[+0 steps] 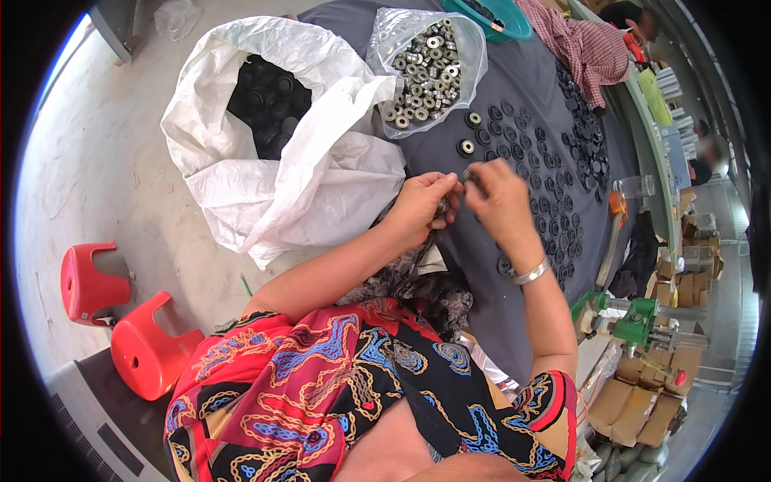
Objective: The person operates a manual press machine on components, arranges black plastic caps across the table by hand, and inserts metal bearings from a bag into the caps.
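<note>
My left hand [422, 205] is closed, with small metal bearings partly showing between its curled fingers. Close beside it, my right hand [499, 201] pinches a small metallic piece, probably a bearing, mostly covered by the fingertips. Both hands hover over the dark grey cloth [482, 273], near rows of round black plastic caps [550, 205]. Two caps just beyond the right hand, including this one [466, 148], have a shiny bearing seated in the middle. A clear plastic bag [385, 48] full of steel bearings lies open beyond my hands.
A large white woven sack [321, 185] with black parts inside stands at the left. A teal basin [514, 20] and a checked cloth [574, 40] lie at the far side. Red stools [152, 345] stand on the floor; a green hand press [638, 321] is at the right.
</note>
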{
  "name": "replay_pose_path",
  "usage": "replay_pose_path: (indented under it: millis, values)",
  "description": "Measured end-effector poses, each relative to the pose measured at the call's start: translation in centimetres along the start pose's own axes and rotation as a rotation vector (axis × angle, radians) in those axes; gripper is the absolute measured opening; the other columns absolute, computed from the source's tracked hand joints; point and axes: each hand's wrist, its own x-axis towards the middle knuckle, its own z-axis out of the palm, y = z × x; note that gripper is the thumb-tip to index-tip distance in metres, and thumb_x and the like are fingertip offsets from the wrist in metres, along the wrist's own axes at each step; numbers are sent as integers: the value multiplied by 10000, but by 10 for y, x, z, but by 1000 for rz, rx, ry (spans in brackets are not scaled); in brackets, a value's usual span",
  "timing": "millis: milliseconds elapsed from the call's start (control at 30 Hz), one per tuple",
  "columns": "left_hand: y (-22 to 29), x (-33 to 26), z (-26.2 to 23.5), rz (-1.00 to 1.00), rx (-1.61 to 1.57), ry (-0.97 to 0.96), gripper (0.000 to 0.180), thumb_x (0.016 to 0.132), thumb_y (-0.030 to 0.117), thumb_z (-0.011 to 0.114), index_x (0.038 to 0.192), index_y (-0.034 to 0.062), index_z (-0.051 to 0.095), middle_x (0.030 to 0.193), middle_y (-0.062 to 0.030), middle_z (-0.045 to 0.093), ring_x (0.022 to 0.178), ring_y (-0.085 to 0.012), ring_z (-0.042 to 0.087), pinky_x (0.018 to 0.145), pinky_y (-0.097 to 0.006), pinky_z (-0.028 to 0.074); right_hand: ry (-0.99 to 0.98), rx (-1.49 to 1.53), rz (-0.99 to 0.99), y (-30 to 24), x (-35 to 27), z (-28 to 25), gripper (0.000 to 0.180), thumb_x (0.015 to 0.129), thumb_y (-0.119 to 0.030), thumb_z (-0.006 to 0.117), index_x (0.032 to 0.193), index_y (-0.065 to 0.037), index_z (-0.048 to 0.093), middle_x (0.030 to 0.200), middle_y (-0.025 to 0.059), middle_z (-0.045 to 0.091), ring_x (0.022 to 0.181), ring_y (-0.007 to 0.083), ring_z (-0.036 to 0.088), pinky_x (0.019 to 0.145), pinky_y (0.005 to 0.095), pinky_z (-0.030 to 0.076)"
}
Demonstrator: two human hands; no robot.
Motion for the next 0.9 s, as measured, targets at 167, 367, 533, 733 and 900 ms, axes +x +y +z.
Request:
replay_pose_path:
  millis: [167, 367, 533, 733, 900]
  values:
    - [2, 9, -14, -100, -264, -164, 292, 1000, 285, 517, 930, 16, 606, 784, -91, 590, 597, -197, 571, 408, -239, 341, 144, -12, 205, 100, 63, -22, 198, 773, -88, 669, 945, 8, 693, 782, 132, 642, 679, 223, 641, 659, 319, 505]
    - [1, 7, -14, -99, -241, -182, 237, 990, 238, 525, 928, 24, 605, 756, -86, 600, 578, -184, 579, 402, -242, 354, 30, -75, 321, 173, 103, -5, 202, 773, -106, 665, 938, 6, 698, 852, 163, 695, 763, 277, 677, 729, 347, 515]
    - [2, 6, -13, -100, -235, -179, 213, 983, 213, 525, 929, 26, 611, 753, -80, 608, 575, -175, 588, 400, -240, 352, -91, -173, 343, 188, 113, 7, 241, 781, -132, 678, 979, 1, 715, 876, 202, 701, 835, 323, 692, 764, 373, 520]
    - [0, 8, -14, -90, -243, -200, 206, 977, 211, 533, 934, 27, 615, 752, -81, 614, 571, -168, 590, 401, -238, 355, -108, -190, 317, 198, 117, 13, 229, 807, -149, 674, 974, -1, 722, 851, 215, 695, 822, 327, 693, 759, 379, 523]
    - [-1, 7, -16, -94, -256, -195, 193, 975, 199, 538, 936, 30, 623, 769, -84, 615, 574, -174, 584, 395, -232, 339, -151, -221, 323, 191, 122, 13, 217, 801, -148, 669, 953, -4, 723, 827, 219, 687, 809, 351, 685, 758, 405, 523]
